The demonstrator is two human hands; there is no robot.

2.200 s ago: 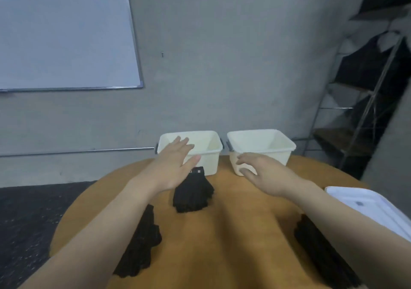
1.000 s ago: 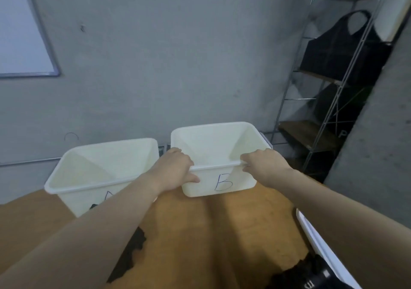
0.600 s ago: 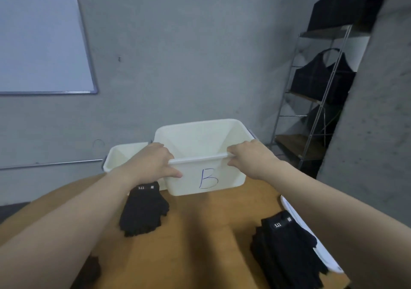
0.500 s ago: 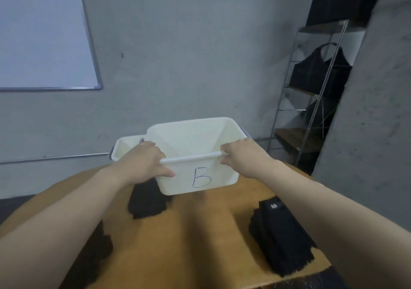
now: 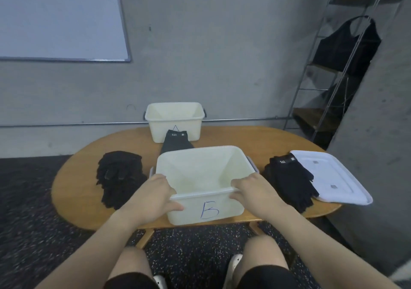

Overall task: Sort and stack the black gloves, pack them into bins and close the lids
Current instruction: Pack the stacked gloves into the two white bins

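You are positioning bin B at the counter's near edge, your left hand and right hand each curled over its front rim. Next, set it down and load the glove stack just right of it. Half a second ago the bin sat farther back, overlapping bin A; now they are well apart.

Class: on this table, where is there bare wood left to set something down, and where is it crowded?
Bare wood on the table lies right of bin A, behind the right glove stack, and left of bin A, behind the left glove pile. The near middle is crowded: bin B sits between the two.
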